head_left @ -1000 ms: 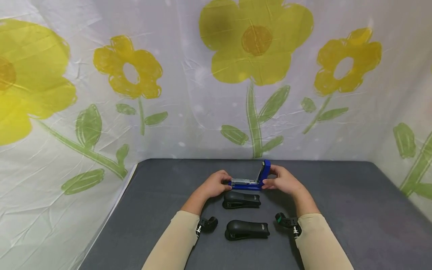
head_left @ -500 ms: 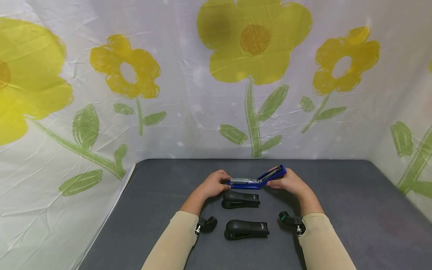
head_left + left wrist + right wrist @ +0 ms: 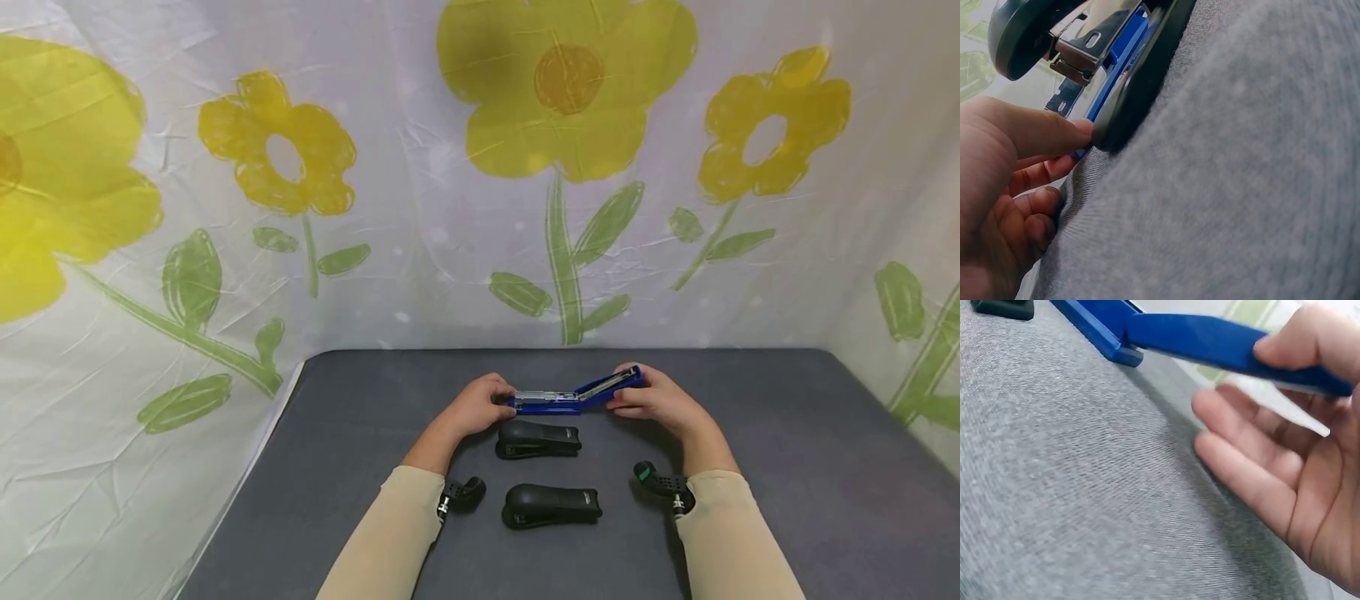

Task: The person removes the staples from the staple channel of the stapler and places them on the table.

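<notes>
A blue stapler (image 3: 547, 408) lies unfolded near the back of the table, its silver staple channel showing. Its top arm (image 3: 611, 383) is swung far back to the right, tilted upward. My left hand (image 3: 476, 407) pinches the left end of the base; in the left wrist view the thumb (image 3: 1060, 132) presses close to that end. My right hand (image 3: 660, 403) grips the raised arm, and in the right wrist view the thumb (image 3: 1304, 340) lies along its blue cover. Nearer me, a black stapler (image 3: 537, 440) sits just in front of the blue one.
A second black stapler (image 3: 552, 507) lies closer to me, between my forearms. Dark grey cloth covers the table (image 3: 360, 500). Behind it hangs a white curtain (image 3: 420, 208) printed with yellow flowers. Black wrist devices (image 3: 662, 482) stick out from the sleeves.
The stapler's top arm has swung from nearly upright down to the right, and my right hand has moved right with it. The left hand stays at the base's left end.
</notes>
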`<action>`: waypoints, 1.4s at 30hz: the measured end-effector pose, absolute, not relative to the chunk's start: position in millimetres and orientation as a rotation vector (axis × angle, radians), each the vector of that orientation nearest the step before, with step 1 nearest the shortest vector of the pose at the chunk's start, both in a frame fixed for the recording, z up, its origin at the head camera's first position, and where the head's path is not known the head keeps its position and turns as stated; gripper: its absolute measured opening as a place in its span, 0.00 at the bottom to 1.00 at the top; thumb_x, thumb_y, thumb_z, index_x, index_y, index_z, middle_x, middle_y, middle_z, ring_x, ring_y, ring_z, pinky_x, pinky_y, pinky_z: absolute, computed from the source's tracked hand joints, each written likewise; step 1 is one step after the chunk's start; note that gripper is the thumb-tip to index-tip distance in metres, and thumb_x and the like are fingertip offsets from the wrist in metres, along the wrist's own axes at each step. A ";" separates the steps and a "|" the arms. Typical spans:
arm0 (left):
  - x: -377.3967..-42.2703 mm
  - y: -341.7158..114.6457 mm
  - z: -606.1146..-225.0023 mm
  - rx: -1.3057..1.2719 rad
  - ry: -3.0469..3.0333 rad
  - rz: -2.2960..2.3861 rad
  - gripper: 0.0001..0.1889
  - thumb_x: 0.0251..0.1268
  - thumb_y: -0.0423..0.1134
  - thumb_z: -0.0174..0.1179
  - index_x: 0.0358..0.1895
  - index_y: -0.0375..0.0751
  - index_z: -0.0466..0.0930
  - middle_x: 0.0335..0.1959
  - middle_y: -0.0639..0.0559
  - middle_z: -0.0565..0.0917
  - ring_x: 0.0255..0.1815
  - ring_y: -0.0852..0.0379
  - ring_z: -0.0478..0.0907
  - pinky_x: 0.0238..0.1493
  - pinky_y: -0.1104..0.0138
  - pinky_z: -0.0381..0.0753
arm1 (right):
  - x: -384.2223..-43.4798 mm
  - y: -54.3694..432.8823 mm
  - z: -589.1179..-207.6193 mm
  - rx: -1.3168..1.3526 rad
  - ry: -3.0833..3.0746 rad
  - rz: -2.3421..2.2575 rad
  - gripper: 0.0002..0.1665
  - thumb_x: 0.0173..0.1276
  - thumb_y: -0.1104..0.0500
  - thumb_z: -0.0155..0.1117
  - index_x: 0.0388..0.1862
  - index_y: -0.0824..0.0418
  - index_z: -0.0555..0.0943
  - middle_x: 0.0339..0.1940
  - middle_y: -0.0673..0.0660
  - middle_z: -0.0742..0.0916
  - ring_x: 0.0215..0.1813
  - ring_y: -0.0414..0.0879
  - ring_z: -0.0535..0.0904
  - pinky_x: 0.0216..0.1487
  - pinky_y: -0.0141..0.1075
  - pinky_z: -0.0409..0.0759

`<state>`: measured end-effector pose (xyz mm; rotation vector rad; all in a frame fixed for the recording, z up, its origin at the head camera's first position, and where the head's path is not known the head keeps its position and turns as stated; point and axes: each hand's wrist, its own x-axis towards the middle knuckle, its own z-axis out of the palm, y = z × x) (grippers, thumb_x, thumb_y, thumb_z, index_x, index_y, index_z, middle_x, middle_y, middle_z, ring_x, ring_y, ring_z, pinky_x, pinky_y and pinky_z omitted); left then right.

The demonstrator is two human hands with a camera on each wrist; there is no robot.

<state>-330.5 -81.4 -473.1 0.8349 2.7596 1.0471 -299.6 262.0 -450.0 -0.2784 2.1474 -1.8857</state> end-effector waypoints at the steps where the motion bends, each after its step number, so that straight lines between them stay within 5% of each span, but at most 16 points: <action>1: -330.8 -80.5 -473.2 0.833 2.759 1.050 0.15 0.67 0.33 0.69 0.55 0.33 0.86 0.49 0.47 0.81 0.49 0.50 0.77 0.56 0.54 0.75 | -300.2 263.6 -449.5 -0.262 2.182 -1.862 0.26 0.72 0.68 0.63 0.63 0.76 0.66 0.52 0.67 0.82 0.47 0.48 0.86 0.49 0.41 0.84; 7: -332.4 -76.0 -475.0 0.827 2.760 1.052 0.16 0.67 0.34 0.69 0.55 0.33 0.86 0.48 0.47 0.81 0.47 0.52 0.77 0.54 0.57 0.76 | -297.5 274.3 -445.1 -0.172 2.473 -1.591 0.30 0.68 0.61 0.72 0.63 0.74 0.74 0.52 0.65 0.83 0.45 0.45 0.80 0.47 0.36 0.82; 12: -332.4 -76.7 -474.8 0.827 2.746 1.054 0.16 0.67 0.34 0.69 0.56 0.34 0.86 0.49 0.47 0.81 0.41 0.55 0.74 0.47 0.61 0.76 | -290.3 270.1 -429.3 -0.196 2.695 -1.249 0.30 0.66 0.57 0.76 0.63 0.70 0.78 0.53 0.67 0.84 0.46 0.55 0.77 0.48 0.48 0.75; 19: -334.6 -82.7 -470.9 0.788 2.762 1.041 0.16 0.68 0.34 0.69 0.57 0.34 0.86 0.49 0.47 0.81 0.39 0.55 0.73 0.46 0.60 0.76 | -285.6 245.4 -390.9 -0.303 2.768 -1.080 0.40 0.72 0.55 0.70 0.75 0.71 0.66 0.73 0.77 0.68 0.71 0.73 0.66 0.63 0.63 0.70; 24: -334.5 -83.2 -476.4 0.747 2.760 1.043 0.16 0.68 0.35 0.69 0.57 0.36 0.86 0.50 0.49 0.81 0.40 0.55 0.73 0.47 0.59 0.75 | -279.5 229.3 -375.2 -0.365 2.891 -1.040 0.34 0.77 0.54 0.64 0.74 0.69 0.69 0.73 0.73 0.71 0.73 0.71 0.65 0.65 0.64 0.68; 34: -331.3 -86.1 -473.5 0.775 2.760 1.065 0.16 0.68 0.35 0.69 0.57 0.35 0.86 0.49 0.48 0.81 0.40 0.55 0.73 0.47 0.59 0.75 | -289.7 190.2 -400.2 -0.547 2.749 -1.124 0.21 0.79 0.61 0.60 0.66 0.67 0.79 0.61 0.65 0.83 0.54 0.56 0.84 0.50 0.49 0.81; 42: -329.8 -84.9 -473.4 0.785 2.770 1.054 0.16 0.68 0.35 0.69 0.56 0.35 0.86 0.49 0.48 0.81 0.39 0.56 0.73 0.46 0.60 0.75 | -290.1 174.4 -413.9 -0.673 2.700 -0.971 0.19 0.77 0.63 0.61 0.62 0.71 0.82 0.48 0.60 0.84 0.38 0.47 0.80 0.43 0.45 0.79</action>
